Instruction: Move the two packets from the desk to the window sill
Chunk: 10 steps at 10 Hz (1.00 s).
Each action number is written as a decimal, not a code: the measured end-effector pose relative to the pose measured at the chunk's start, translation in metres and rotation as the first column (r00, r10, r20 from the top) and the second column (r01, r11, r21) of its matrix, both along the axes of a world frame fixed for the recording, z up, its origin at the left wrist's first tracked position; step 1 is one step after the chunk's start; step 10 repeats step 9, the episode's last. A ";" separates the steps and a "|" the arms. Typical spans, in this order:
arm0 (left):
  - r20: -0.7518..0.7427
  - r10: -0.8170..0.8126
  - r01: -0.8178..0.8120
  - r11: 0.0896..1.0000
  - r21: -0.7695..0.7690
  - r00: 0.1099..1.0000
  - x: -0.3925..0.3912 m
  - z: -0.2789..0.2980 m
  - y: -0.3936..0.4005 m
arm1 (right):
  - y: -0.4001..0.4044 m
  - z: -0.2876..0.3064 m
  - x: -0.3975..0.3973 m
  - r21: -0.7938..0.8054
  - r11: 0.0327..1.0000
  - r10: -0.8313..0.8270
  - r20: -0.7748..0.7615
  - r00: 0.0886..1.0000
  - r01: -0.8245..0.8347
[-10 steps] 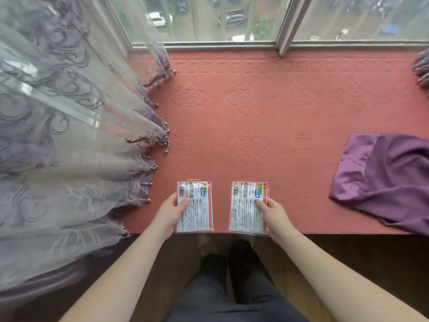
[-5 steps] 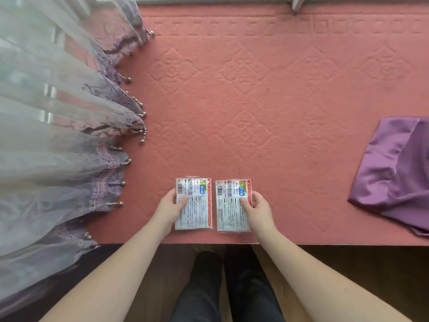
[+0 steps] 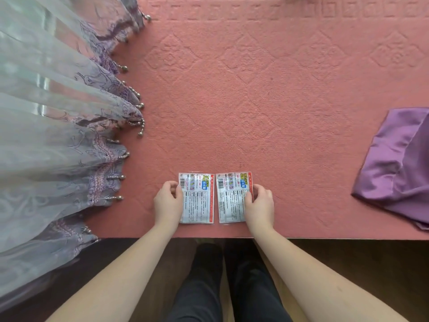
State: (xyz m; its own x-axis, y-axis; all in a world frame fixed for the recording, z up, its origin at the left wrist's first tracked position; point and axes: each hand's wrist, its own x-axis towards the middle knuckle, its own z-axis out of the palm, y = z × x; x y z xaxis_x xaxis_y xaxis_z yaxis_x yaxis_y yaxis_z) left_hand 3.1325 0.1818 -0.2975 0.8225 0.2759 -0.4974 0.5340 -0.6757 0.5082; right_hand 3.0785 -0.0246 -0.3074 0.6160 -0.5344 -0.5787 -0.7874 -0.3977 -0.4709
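Two flat white packets with red edges and printed text lie side by side on the pink embossed window sill (image 3: 255, 101), close to its near edge. My left hand (image 3: 167, 203) holds the left packet (image 3: 196, 198) by its left edge. The right packet (image 3: 232, 197) is held along its right edge by my right hand (image 3: 260, 204), thumb resting on its face. The packets almost touch and both lie flat on the sill.
A sheer purple curtain (image 3: 58, 126) with beaded tassels spreads over the sill's left part. A folded purple cloth (image 3: 399, 163) lies at the right. Below the sill's near edge are a dark floor and my legs (image 3: 222, 287).
The view has tilted down, so the window is out of frame. The two packets have come closer together and lie flat on the sill, with both hands still at their outer edges.
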 end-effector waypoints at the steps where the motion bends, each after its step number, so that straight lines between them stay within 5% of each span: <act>1: -0.008 -0.016 0.016 0.999 0.036 1.000 -0.002 -0.001 0.004 | -0.001 0.000 -0.001 -0.010 0.998 -0.067 0.005 0.998 0.067; 10: 0.052 0.050 -0.051 0.998 0.020 0.997 -0.003 -0.009 0.011 | -0.006 0.001 -0.007 -0.036 0.995 -0.095 0.048 0.994 0.097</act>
